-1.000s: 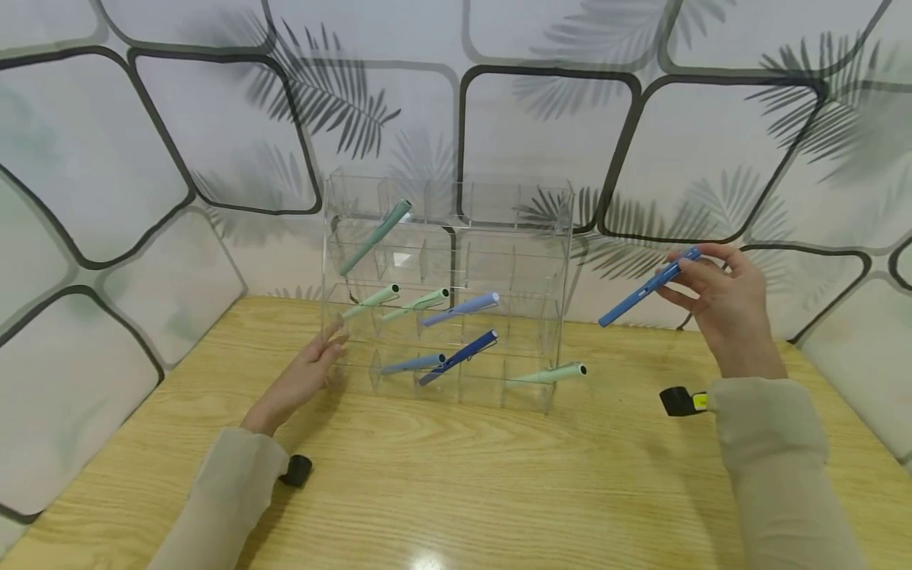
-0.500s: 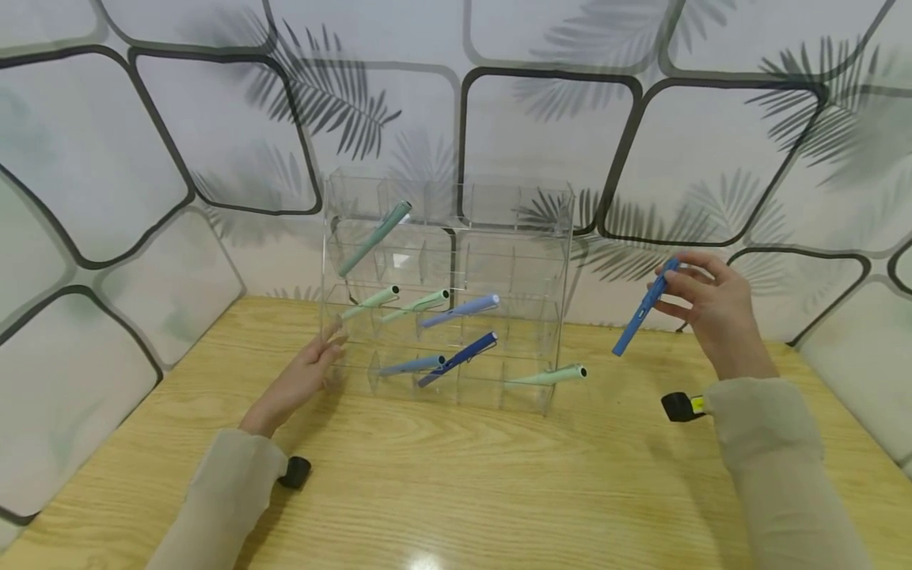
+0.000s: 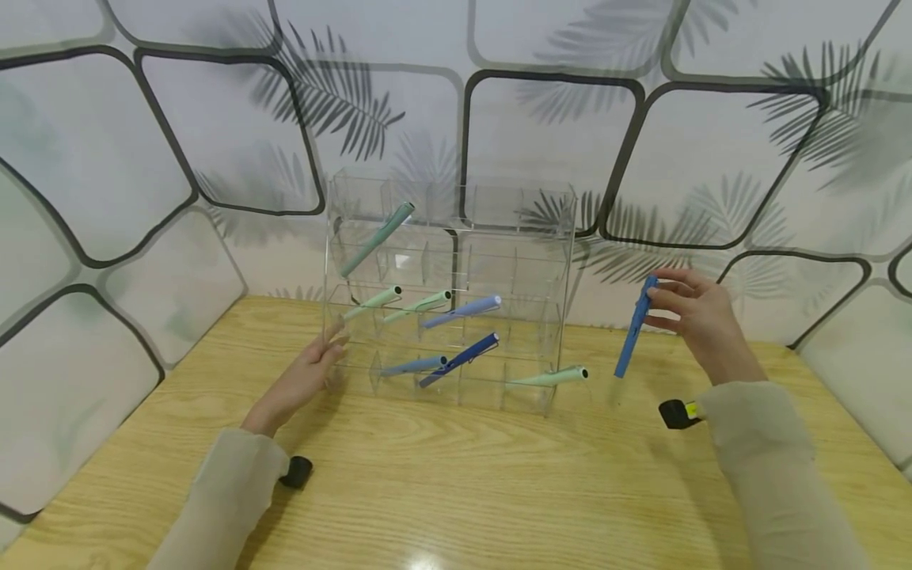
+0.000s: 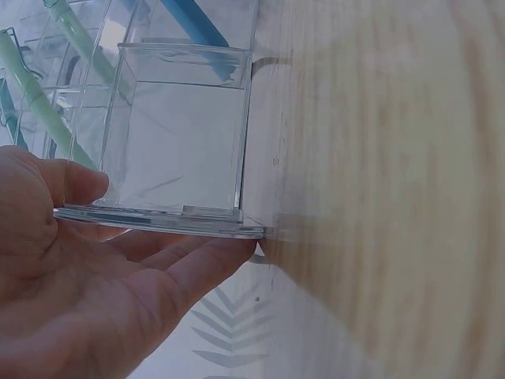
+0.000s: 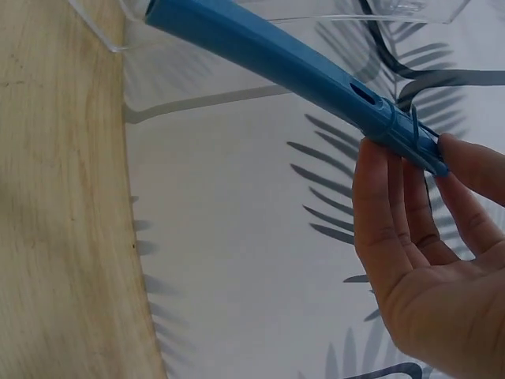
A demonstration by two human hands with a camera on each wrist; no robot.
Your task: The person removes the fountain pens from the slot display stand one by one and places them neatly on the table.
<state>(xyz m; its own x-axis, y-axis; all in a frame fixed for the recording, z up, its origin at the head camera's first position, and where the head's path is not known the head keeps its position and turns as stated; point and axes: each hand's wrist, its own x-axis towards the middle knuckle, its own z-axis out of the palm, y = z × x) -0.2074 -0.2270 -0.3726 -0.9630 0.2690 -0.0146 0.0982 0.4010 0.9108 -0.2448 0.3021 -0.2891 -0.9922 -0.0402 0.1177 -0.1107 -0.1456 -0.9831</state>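
Note:
A clear tiered pen rack [image 3: 492,273] stands on the wooden table, with pens leaning in several of its compartments. My left hand [image 3: 302,380] holds the rack's lower left side; in the left wrist view, the thumb [image 4: 83,181] lies on one face of the side panel [image 4: 158,219] and the fingers on the other. To the right of the rack, my right hand [image 3: 701,321] pinches a blue pen [image 3: 634,332] by its cap end. The pen hangs steeply above the table, its barrel end [image 5: 181,16] pointing down, apart from the rack.
A teal pen [image 3: 378,239] leans in the upper left. Below it are two pale green pens and a lavender pen [image 3: 463,311]. The bottom row has a grey-blue pen [image 3: 413,366], a dark blue pen [image 3: 459,360] and a mint pen [image 3: 549,377] jutting right. A patterned wall stands behind.
My right hand has moved left and down towards the rack, and the blue pen has swung from a slant to nearly upright. The left hand has stayed on the rack.

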